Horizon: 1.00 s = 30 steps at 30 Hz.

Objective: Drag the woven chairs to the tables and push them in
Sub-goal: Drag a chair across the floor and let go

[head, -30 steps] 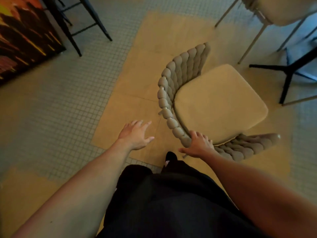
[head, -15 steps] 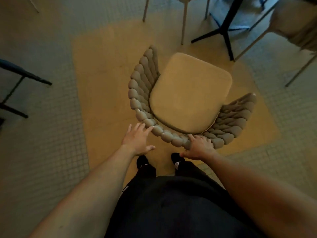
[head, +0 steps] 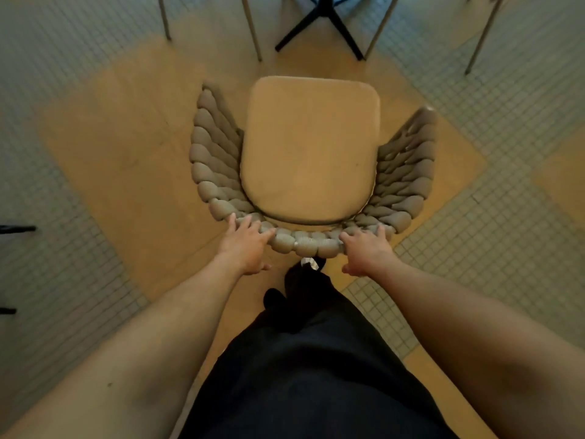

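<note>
The woven chair [head: 311, 153], with a tan seat cushion and a braided grey-beige wraparound back, stands on the floor right in front of me, its seat facing away. My left hand [head: 245, 247] holds the left part of the back's top rim, fingers over the braid and thumb behind it. My right hand [head: 367, 253] holds the rim's right part the same way. Just beyond the chair's front edge is the table's black cross base [head: 319, 25].
Thin metal legs of other chairs [head: 253, 33] stand on both sides of the table base. A black furniture leg [head: 15, 229] pokes in at the left edge. The floor is small grey tiles with tan patches. My dark trousers and shoe fill the lower middle.
The chair has turned to face the table base and sits closer to it. My left hand, free in the air before, now holds the back rim; my right hand has kept its hold.
</note>
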Each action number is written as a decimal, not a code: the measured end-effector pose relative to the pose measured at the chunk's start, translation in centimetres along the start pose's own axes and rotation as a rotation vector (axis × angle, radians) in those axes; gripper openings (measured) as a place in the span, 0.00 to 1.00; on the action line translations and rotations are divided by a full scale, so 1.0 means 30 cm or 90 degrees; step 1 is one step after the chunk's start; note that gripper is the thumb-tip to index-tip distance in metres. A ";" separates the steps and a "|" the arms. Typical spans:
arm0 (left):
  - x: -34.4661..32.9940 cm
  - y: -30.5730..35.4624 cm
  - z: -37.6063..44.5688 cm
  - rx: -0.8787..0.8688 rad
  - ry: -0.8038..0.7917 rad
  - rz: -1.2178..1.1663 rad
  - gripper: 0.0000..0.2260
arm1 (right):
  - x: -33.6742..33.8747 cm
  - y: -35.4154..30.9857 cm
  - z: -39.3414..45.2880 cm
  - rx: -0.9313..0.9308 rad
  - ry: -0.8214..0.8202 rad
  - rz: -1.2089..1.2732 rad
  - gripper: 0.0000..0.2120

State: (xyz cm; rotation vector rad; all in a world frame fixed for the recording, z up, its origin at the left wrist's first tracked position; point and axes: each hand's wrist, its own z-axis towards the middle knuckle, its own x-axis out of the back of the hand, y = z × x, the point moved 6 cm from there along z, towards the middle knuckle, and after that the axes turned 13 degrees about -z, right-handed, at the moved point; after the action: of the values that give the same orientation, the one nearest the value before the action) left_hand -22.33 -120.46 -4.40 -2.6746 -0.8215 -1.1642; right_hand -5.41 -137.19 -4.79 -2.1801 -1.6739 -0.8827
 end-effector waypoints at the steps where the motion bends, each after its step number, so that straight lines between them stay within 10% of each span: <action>1: -0.002 0.001 0.018 0.003 -0.014 -0.002 0.38 | -0.002 0.004 0.013 0.001 -0.003 -0.004 0.30; 8: 0.040 0.018 0.115 0.010 -0.042 0.024 0.16 | 0.019 0.024 0.076 0.030 0.002 -0.059 0.19; 30: 0.405 -0.032 0.417 -0.013 0.015 0.000 0.14 | 0.330 0.288 0.292 0.030 0.041 -0.065 0.10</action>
State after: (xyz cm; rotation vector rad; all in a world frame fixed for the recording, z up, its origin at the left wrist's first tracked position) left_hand -7.94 -110.55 -4.68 -2.6720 -0.8104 -1.2084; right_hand 6.94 -127.35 -4.35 -2.0296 -1.7705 -0.9200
